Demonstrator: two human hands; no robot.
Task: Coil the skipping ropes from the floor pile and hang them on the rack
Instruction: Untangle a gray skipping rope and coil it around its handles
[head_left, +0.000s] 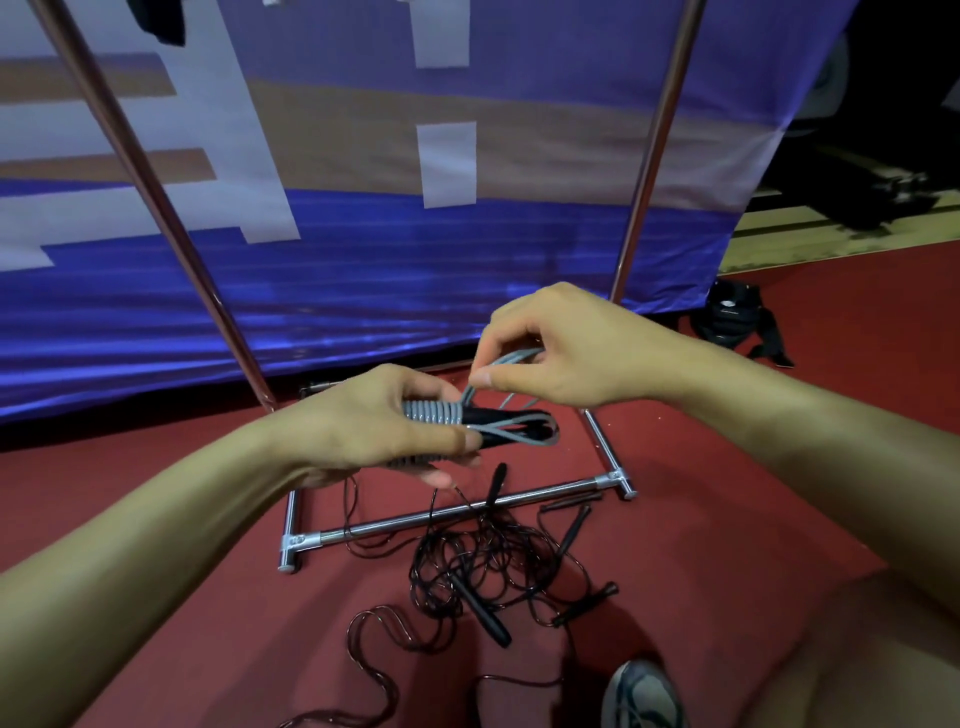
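Seen from a head-worn camera looking down, two bare forearms reached forward over a red floor. The left hand was curled tightly around a grey skipping rope, its cord wound in neat turns around a pair of black handles held side by side. The right hand, just above and touching the bundle, pinched the loose end of the grey cord between thumb and forefinger, with the other fingers curled in.

Below the hands, a tangled pile of black skipping ropes lay on the floor, several slim black handles sticking out, some cord draped across the low crossbar of a metal rack. The rack's chrome base sat on the floor and its two upright poles rose on either side of the hands, leaning outward in the wide-angle view. Behind it hung a blue and white banner. A black bag lay on the floor near the banner's right edge. A grey shoe showed at the bottom edge, beside a bare knee
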